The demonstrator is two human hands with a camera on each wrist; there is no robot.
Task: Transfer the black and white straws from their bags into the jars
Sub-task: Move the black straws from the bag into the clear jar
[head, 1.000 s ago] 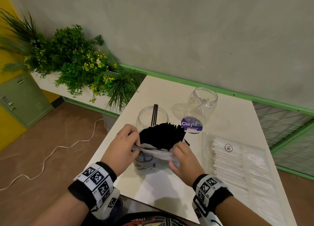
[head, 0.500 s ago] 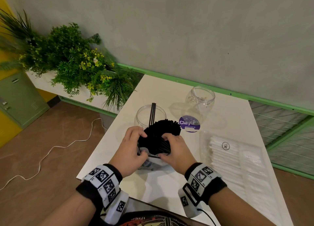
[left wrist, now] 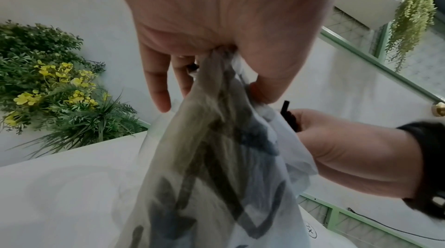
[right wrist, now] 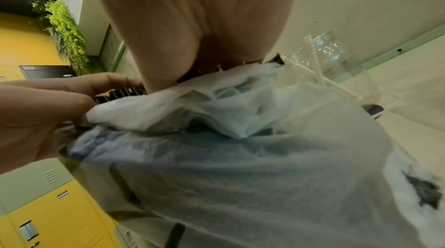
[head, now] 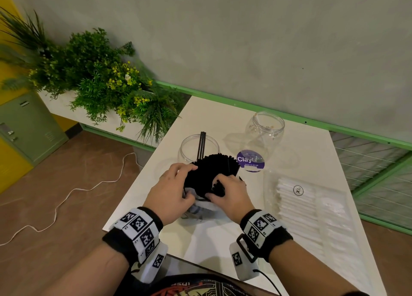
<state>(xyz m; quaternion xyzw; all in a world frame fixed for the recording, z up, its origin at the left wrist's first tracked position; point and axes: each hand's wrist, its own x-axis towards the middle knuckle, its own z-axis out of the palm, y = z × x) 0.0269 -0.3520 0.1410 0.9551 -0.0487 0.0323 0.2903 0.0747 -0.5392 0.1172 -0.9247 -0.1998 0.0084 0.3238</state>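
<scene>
A thick bundle of black straws (head: 211, 173) stands upright out of a thin printed plastic bag (head: 198, 209) on the white table (head: 223, 246). My left hand (head: 171, 191) grips the bundle and the bag's rim from the left; the bag (left wrist: 216, 157) hangs below that hand. My right hand (head: 229, 195) holds the bundle's right side, fingers curled round the straws. Behind stands a clear jar (head: 196, 146) with two black straws (head: 201, 144) in it. A second clear jar (head: 265, 135) with a purple label holds a few white straws (right wrist: 320, 77). A clear bag of white straws (head: 301, 209) lies to the right.
A planter of green and yellow plants (head: 100, 79) stands left of the table against the grey wall. A white cable (head: 66, 195) trails over the brown floor. Green and yellow lockers (head: 24, 126) are at far left. A green wire-mesh railing (head: 379, 166) borders the right.
Both hands moved up from the bag's rim and closed round the black straw bundle, squeezing the fanned straws together. The bag has slid lower down the bundle.
</scene>
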